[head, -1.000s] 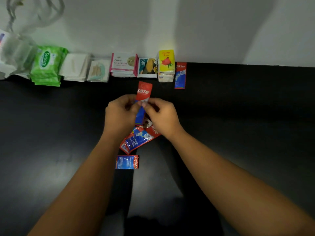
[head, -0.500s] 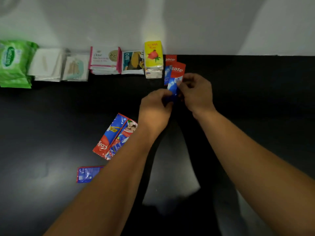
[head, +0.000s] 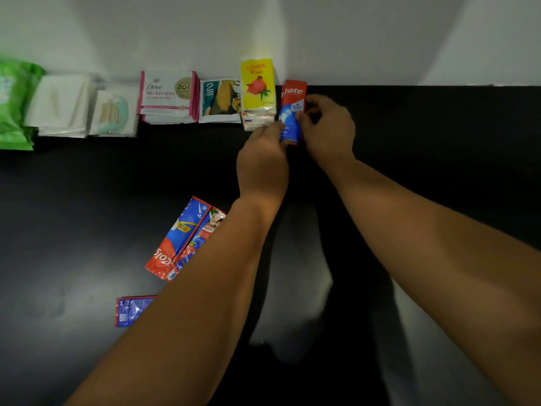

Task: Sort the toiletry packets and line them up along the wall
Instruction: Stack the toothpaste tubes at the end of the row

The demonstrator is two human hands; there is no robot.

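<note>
Toothpaste packet (head: 292, 112): pinched at both side edges by curled fingers of left hand (head: 263, 159) and right hand (head: 328, 130), squared against wall (head: 351, 39) beside yellow pack (head: 257, 86), apparently to extend the sorted row.

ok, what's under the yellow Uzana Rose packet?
A stack of pale packets; only their front edges show below the Uzana Rose packet. The rest is covered, so count and print cannot be told.

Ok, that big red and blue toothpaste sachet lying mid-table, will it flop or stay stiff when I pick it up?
Probably floppy: the toothpaste sachet is a thin, flat pouch with a crinkled glossy face. Likely light, and maybe slippery given the shine. It overlaps a second sachet, so pushing it may drag that one along.
</note>
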